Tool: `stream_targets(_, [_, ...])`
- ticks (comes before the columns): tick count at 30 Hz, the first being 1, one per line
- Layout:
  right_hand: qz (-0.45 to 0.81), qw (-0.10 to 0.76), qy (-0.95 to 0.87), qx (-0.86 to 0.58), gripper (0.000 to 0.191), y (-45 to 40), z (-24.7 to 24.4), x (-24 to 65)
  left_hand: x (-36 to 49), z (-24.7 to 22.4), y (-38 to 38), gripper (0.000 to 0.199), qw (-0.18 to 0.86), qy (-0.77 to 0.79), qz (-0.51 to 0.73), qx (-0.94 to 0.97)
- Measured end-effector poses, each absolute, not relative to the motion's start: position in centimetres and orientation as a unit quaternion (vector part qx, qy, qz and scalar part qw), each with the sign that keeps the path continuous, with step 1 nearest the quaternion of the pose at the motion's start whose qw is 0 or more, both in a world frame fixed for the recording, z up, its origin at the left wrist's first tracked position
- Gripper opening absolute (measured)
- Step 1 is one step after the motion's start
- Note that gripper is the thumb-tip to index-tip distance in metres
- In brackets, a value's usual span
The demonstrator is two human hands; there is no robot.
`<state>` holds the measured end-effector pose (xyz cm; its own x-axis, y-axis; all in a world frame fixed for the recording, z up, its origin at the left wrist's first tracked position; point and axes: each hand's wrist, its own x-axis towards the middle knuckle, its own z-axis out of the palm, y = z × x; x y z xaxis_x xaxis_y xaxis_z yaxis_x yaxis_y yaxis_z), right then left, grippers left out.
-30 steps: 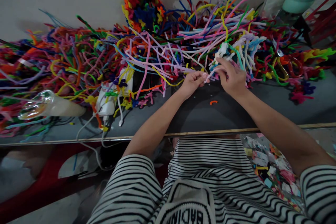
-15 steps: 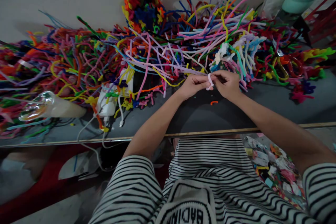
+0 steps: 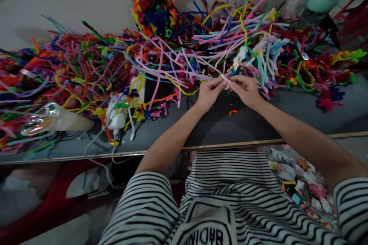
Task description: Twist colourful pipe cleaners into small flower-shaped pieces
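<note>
Between my two hands is a pale pink pipe cleaner, bent into a small shape. My left hand pinches it from the left with thumb and forefinger. From the right, my right hand grips the same piece, fingers curled and fingertips close to the left ones. Parts of the piece are covered by my fingertips. Just beyond the hands lies a bundle of white, blue and pink pipe cleaners. A short orange pipe cleaner piece rests on the dark table below my hands.
Heaped pipe cleaners run along the back of the table. At left are a plastic cup lying on its side and a white charger with cables over the edge. Yellow-and-red scissors lie right. Scraps cover the floor.
The pale pink piece has gone from an upright curved loop to a tighter, tilted shape. My fingertips have come closer together around it, slightly up and to the left.
</note>
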<state>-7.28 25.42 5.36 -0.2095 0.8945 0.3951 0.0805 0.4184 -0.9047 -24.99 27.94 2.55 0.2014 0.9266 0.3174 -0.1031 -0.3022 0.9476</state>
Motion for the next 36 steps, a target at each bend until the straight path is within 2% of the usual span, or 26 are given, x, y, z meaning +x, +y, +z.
stream_targets(8, [0.418, 0.521, -0.637, -0.384, 0.05, 26.3, 5.0, -7.8, -25.5, 2.5, 28.2, 0.046, 0.432, 0.372, 0.517, 0.638])
stream_targets(13, [0.465, 0.522, -0.593, -0.4, 0.056, 26.7, 4.8, -8.0, -25.6, 3.0, 27.8, 0.043, 0.393, 0.372, 0.508, 0.67])
stream_targets(17, [0.488, 0.533, -0.573, -0.387, 0.052, 27.0, 4.6, -7.8, -25.5, 3.1, 27.7, 0.04, 0.366, 0.365, 0.504, 0.692])
stream_targets(31, [0.425, 0.513, -0.639, -0.384, 0.048, 26.9, 5.0, -7.1, -25.1, 2.4, 27.8, 0.033, 0.365, 0.36, 0.532, 0.674])
stream_targets(36, [0.389, 0.536, -0.632, -0.402, 0.044, 27.1, 4.3, -7.4, -25.2, 2.7, 27.5, 0.03, 0.305, 0.378, 0.523, 0.701])
